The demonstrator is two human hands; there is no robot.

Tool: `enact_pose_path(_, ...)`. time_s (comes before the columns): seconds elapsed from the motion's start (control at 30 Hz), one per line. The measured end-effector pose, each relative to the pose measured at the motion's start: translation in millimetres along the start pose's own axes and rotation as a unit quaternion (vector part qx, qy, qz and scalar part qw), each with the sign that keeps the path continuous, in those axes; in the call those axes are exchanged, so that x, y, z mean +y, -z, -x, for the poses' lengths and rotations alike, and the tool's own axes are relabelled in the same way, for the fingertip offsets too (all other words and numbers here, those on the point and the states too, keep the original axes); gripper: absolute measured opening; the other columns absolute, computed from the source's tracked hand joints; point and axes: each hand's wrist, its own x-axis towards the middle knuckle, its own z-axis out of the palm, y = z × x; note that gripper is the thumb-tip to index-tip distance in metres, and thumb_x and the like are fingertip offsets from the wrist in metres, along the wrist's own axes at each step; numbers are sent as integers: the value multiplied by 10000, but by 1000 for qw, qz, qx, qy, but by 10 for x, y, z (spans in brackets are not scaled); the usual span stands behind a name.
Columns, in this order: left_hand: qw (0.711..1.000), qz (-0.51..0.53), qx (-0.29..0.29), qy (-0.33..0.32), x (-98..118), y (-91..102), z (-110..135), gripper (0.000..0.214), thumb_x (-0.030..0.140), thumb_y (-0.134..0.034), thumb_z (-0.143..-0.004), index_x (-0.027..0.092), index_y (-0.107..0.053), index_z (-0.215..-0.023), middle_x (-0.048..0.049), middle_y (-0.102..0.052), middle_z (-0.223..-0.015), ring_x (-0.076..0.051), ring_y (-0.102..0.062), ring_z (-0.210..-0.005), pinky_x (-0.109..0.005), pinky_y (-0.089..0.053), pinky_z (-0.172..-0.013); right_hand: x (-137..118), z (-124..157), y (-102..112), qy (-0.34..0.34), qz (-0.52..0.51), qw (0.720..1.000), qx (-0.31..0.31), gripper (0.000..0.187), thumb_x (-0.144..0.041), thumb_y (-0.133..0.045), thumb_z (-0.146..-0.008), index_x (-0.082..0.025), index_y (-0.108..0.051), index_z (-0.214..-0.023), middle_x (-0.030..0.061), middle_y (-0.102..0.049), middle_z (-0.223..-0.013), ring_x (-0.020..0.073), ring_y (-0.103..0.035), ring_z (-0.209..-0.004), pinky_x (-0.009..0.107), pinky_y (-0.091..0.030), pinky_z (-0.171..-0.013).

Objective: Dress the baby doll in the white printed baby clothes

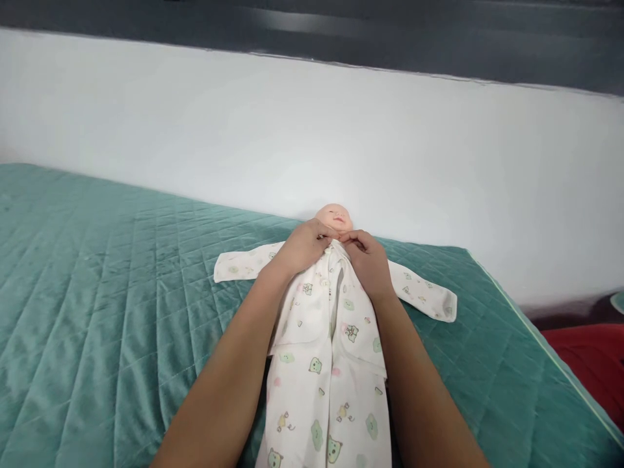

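Note:
A baby doll (335, 216) lies on its back, its head toward the wall. It wears a white printed shirt (305, 315) with long sleeves spread out to both sides, and matching pants (322, 416) below. My left hand (306, 244) is at the doll's neck, fingers pinched on the shirt's collar. Opposite it, my right hand (364, 253) pinches the other side of the collar, the fingertips of both hands close together. A button shows on the shirt front just under the hands. The front edges hang slightly apart lower down. My fingers partly hide the collar.
A green quilted cover (121, 312) spreads under the doll. Behind it rises a white wall (195, 130) with a dark band (341, 32) above. Beyond the cover's right edge stands a red object (592, 357), partly cut off.

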Motion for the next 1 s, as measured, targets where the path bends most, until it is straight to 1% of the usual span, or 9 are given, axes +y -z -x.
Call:
enact_pose_path(0.13, 1000, -16, 3, 8, -7, -19, -6, 309, 98, -514, -856, 233, -781, -933, -40, -712, -1112, -210, -633, -1052, -319, -448, -1016, 4, -2, 1, 14, 8, 1000, -8, 173, -248, -530, -811, -226, -702, -810, 22, -696, -960, 199, -615, -929, 362, -439, -876)
enact_pose_path(0.27, 999, -41, -8, -18, -64, -45, -23, 300, 137, -471, -891, 223, -759, -885, -59, -706, -1054, -220, -624, -1049, -328, -461, -970, 21, -2, -1, 27, -10, 1000, -9, 205, -225, -527, -806, -234, -731, -789, 23, -709, -983, 207, -629, -999, 368, -437, -934)
enact_pose_path(0.33, 998, -54, -11, -27, -97, -51, -32, 289, 157, -462, -903, 218, -744, -877, -69, -695, -1061, -222, -619, -1062, -324, -459, -963, 28, 0, -2, 32, -11, 999, -4, 231, -207, -513, -804, -239, -740, -777, 21, -715, -979, 208, -633, -1010, 375, -436, -957)
enact_pose_path(0.47, 999, -36, 6, 0, -121, -47, -35, 261, 184, -471, -912, 211, -724, -969, -75, -679, -1133, -212, -624, -1057, -322, -462, -956, 38, 14, 0, 50, -13, 999, -1, 272, -177, -500, -798, -249, -762, -788, 22, -709, -981, 205, -636, -1011, 376, -443, -969)
enact_pose_path(0.57, 999, -19, 23, 22, -109, -41, -29, 270, 161, -481, -896, 213, -709, -1031, -59, -700, -1092, -207, -634, -1007, -331, -474, -933, 52, 35, 17, 63, 4, 998, -14, 298, -174, -500, -806, -271, -779, -843, 21, -690, -998, 208, -622, -1031, 388, -440, -979)
enact_pose_path(0.7, 999, -13, 32, 11, -117, -48, -32, 264, 152, -496, -888, 220, -732, -986, -53, -709, -1125, -211, -636, -1046, -336, -463, -964, 81, 81, 59, 84, 41, 995, -41, 323, -213, -497, -856, -317, -781, -969, 19, -663, -1063, 222, -569, -1116, 422, -404, -1032)
enact_pose_path(0.8, 999, -10, 43, 1, -134, -50, -32, 269, 156, -508, -889, 224, -755, -971, -55, -714, -1144, -209, -643, -1060, -330, -461, -980, 94, 129, 95, 91, 52, 992, -65, 324, -277, -481, -910, -332, -760, -1065, 16, -651, -1163, 225, -517, -1196, 433, -358, -1085)
enact_pose_path(0.9, 999, -13, 52, -1, -138, -35, -9, 280, 144, -521, -880, 232, -776, -956, -50, -732, -1131, -211, -650, -1078, -326, -462, -992, 105, 182, 130, 92, 58, 990, -90, 331, -361, -461, -956, -322, -725, -1153, 16, -627, -1281, 221, -481, -1278, 433, -302, -1137)
enact_pose_path(1.0, 998, -18, 64, 6, -138, -17, 46, 281, 134, -532, -869, 232, -787, -933, -52, -746, -1110, -221, -660, -1074, -336, -467, -999, 130, 241, 164, 93, 48, 987, -122, 389, -457, -427, -987, -328, -664, -1268, 0, -580, -1410, 213, -430, -1375, 429, -243, -1188)
